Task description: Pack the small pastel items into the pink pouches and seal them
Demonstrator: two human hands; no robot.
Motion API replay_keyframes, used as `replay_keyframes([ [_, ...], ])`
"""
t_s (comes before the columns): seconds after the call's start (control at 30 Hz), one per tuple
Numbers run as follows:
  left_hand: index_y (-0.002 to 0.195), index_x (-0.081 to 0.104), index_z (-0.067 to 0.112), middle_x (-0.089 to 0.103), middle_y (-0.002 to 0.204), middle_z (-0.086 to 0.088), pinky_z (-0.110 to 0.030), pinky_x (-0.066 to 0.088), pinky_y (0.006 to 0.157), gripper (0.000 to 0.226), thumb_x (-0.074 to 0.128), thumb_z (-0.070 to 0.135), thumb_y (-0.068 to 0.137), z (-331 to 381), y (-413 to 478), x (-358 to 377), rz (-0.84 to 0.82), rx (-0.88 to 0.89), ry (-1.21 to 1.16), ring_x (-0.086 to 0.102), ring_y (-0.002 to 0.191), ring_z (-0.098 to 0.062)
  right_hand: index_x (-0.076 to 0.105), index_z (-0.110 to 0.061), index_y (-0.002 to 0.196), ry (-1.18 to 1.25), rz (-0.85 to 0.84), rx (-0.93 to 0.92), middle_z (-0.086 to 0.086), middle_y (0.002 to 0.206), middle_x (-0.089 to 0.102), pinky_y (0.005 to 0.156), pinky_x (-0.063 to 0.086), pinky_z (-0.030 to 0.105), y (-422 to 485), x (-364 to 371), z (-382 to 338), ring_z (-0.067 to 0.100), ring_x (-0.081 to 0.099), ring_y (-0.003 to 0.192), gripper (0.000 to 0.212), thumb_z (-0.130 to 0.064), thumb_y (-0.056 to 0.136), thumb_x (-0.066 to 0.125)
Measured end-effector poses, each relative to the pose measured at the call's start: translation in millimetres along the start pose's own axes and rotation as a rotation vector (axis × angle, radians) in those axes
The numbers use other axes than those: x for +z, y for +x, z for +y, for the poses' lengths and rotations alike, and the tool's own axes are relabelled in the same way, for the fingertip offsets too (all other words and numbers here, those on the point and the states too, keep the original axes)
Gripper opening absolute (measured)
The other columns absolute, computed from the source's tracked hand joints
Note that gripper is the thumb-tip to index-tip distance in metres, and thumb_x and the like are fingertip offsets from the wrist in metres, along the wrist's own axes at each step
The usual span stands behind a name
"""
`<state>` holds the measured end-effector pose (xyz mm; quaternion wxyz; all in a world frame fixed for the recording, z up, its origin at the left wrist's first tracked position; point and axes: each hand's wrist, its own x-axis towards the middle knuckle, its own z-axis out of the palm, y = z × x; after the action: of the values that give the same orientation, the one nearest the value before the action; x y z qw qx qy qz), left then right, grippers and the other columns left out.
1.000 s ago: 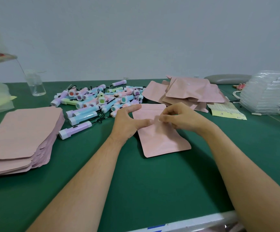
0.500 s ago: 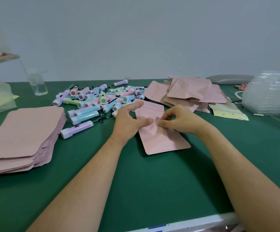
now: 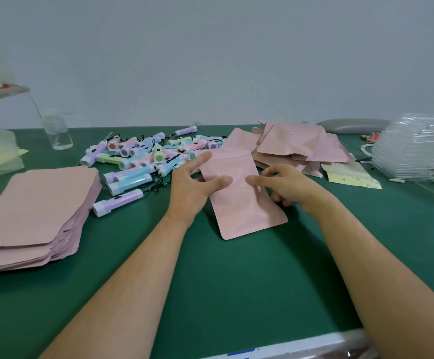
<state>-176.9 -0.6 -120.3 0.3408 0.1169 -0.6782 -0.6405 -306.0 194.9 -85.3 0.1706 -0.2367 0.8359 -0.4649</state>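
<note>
A pink pouch (image 3: 242, 203) is held between both hands above the green table (image 3: 236, 281), its upper end lifted. My left hand (image 3: 192, 187) grips its left edge, thumb on top. My right hand (image 3: 286, 185) holds its right side, thumb on the face near a small white sticker (image 3: 242, 185), fingers underneath. A heap of small pastel flashlights (image 3: 146, 156) lies just beyond my left hand; a purple one (image 3: 117, 202) lies apart at the front. The pouch bulges slightly; its contents are hidden.
A tall stack of flat pink pouches (image 3: 29, 211) sits at the left. A pile of filled pink pouches (image 3: 296, 146) lies at the back right, beside a yellow sticker sheet (image 3: 350, 174) and stacked clear plastic trays (image 3: 413, 151). A clear bottle (image 3: 58, 130) stands back left.
Both hands have lifted the pouch's upper end off the table. My right thumb and fingers moved from pinching at its middle to gripping its right side; the white sticker now shows.
</note>
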Motion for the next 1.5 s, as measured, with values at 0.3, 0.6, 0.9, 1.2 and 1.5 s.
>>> replay_keyframes([
  [0.3, 0.146, 0.056, 0.015, 0.075, 0.119, 0.017, -0.020, 0.059, 0.087, 0.094, 0.099, 0.021, 0.063, 13.5, 0.8, -8.6, 0.176, -0.005, -0.316, 0.071, 0.107, 0.005, 0.077, -0.023, 0.093, 0.185, -0.358, -0.145, 0.007, 0.088, 0.075, 0.048, 0.039, 0.023, -8.7, 0.7, 3.7, 0.019, 0.064, 0.069, 0.036, -0.053, 0.077, 0.087],
  [0.6, 0.163, 0.019, 0.023, 0.069, 0.138, -0.003, -0.035, 0.059, 0.101, 0.113, 0.093, 0.040, 0.078, 15.7, -4.9, -3.4, 0.020, -0.166, -0.548, 0.072, 0.120, -0.021, 0.069, -0.007, 0.106, 0.649, 0.135, -0.293, 0.007, 0.082, 0.074, 0.060, 0.059, 0.029, -2.8, 11.1, -15.4, 0.020, 0.070, 0.063, 0.025, -0.025, 0.092, 0.078],
  [0.9, 0.150, 0.045, 0.021, 0.065, 0.137, -0.013, -0.037, 0.064, 0.079, 0.063, 0.077, 0.022, 0.096, 9.2, -0.5, -1.7, 0.037, -0.274, -0.472, 0.078, 0.105, -0.027, 0.063, -0.006, 0.105, 0.777, 0.509, -0.193, 0.016, 0.087, 0.072, 0.057, 0.059, 0.031, 37.9, -56.1, -34.6, 0.023, 0.072, 0.060, 0.023, -0.028, 0.099, 0.068],
  [1.2, 0.139, 0.055, 0.022, 0.065, 0.139, -0.016, -0.036, 0.064, 0.076, 0.047, 0.075, 0.019, 0.097, 14.9, -0.7, 0.3, 0.064, -0.317, -0.458, 0.079, 0.100, -0.026, 0.059, -0.001, 0.104, 0.636, 0.424, 0.086, 0.013, 0.071, 0.074, 0.055, 0.059, 0.028, 64.1, -76.4, -22.3, 0.020, 0.070, 0.057, 0.022, -0.020, 0.099, 0.068],
  [1.5, 0.128, 0.060, 0.021, 0.073, 0.111, -0.010, -0.029, 0.064, 0.075, 0.033, 0.069, 0.011, 0.098, 19.7, -1.2, 1.0, 0.242, -0.164, -0.343, 0.075, 0.081, -0.018, 0.036, -0.020, 0.140, 0.493, 0.526, -0.095, 0.004, 0.088, 0.068, 0.041, 0.040, 0.020, 29.9, -4.4, -35.9, 0.014, 0.053, 0.045, 0.054, -0.015, 0.091, 0.058],
])
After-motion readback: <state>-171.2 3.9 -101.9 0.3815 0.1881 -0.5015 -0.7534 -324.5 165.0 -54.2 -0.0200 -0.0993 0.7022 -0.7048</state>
